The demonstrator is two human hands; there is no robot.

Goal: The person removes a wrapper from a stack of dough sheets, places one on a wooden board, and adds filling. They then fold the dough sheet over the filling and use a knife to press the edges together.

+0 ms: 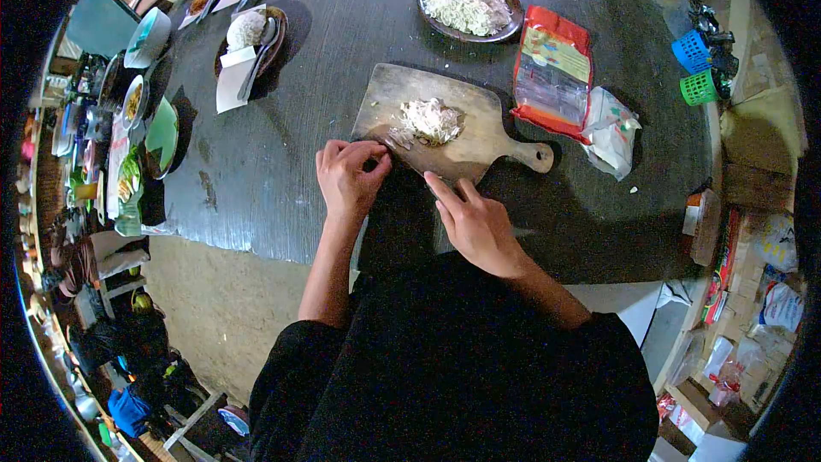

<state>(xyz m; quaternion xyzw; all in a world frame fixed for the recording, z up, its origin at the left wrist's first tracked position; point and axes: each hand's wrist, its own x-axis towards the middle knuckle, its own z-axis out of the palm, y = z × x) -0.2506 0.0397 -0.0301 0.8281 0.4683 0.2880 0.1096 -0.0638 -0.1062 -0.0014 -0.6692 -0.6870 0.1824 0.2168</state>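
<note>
Dark clothing (462, 376) filled the foreground. Right hand (479, 224) was laid flat and empty on the counter (282, 162); left hand (349, 175) was curled at the cutting board (479, 133) edge, contents indiscernible. Shredded food (428, 120) could be spilled if the board were nudged.

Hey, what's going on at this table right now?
A person stands at a dark round table with a wooden cutting board in front of them. A pile of shredded white food lies on the board. The left hand is curled at the board's near corner, fingers pinched together; the right hand rests flat on the table just below the board. A plate of pale shreds and a red packet sit beyond.
</note>
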